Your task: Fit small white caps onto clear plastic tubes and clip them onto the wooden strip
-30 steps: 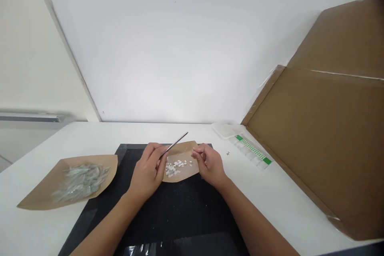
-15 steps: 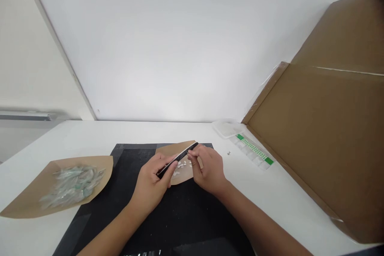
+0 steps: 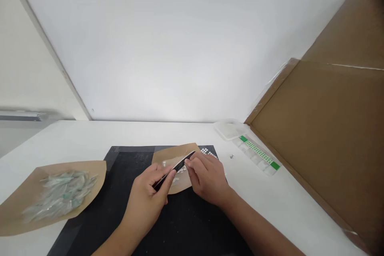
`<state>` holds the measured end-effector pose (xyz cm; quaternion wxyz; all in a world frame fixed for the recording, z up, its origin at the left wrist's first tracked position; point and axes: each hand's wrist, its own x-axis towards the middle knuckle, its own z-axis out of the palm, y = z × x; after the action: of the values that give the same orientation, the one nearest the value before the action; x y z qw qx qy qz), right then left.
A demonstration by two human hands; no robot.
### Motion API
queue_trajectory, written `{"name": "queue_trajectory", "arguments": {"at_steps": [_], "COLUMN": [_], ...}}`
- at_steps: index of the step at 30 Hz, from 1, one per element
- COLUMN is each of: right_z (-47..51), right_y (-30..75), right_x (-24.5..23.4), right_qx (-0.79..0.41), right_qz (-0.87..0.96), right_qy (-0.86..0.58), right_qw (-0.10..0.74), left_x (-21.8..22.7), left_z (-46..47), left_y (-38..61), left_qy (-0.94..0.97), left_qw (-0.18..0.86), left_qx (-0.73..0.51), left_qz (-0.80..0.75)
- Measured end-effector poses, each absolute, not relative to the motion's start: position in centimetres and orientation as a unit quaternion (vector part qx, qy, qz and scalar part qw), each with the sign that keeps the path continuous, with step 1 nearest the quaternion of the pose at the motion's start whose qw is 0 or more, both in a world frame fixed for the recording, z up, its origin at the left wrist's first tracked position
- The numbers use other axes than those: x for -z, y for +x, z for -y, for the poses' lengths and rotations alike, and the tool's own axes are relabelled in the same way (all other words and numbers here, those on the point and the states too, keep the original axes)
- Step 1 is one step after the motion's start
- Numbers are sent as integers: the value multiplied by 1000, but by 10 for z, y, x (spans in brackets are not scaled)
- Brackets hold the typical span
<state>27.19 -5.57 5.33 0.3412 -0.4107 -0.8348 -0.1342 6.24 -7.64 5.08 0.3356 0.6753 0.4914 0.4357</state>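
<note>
A thin black bar with a pale edge slants up to the right, above a brown paper sheet. My left hand is closed on its lower end, thumb on the near face. Close to its upper end, my right hand has thumb and index finger pinched together against the bar's near side. Whatever is in that pinch is too small or hidden to make out. Small white discs lie on the paper beneath the bar, partly covered by my hands. More white dots show behind my right hand.
A black mat lies under my hands. Left of it, brown paper bears a heap of clear plastic packets. To the right are tiny metal pieces, a green-marked plastic strip, a translucent tray and a large cardboard box.
The view has shifted slightly, so things sit a little differently in it. My right hand now uncovers white dots at the mat's far corner. Both hands keep nearly the same pose around the bar.
</note>
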Motion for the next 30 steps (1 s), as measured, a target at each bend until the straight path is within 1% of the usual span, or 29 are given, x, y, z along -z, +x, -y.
{"name": "queue_trajectory", "arguments": {"at_steps": [5,8,13,16,18,24,28,30], "right_z": [51,53,56,52,49,49,48,48], "right_y": [271,270,260,257,255,254,258,258], "right_x": [-51,-51,-49,-45,-44,-47,-48,-48], "right_qx": [90,65,92,104,100,52,78,69], "right_qz": [829,828,825,807,801,831,799,803], "right_qy": [-415,-415,-416,-441,-451,-422,-455,-449], "right_qw": [365,372,370,379,381,360,384,385], "left_x": [-52,-52,-50,-51,-52,-50,-53,-54], "left_z": [78,79,78,78,77,74,74,73], "left_y": [61,62,64,63,63,57,54,53], "left_qy": [676,673,668,669,665,673,687,692], "left_qw": [307,308,314,314,320,326,338,338], "left_qx": [-441,-441,-442,-440,-437,-427,-418,-409], "left_qz": [-504,-508,-511,-511,-514,-508,-489,-488]}}
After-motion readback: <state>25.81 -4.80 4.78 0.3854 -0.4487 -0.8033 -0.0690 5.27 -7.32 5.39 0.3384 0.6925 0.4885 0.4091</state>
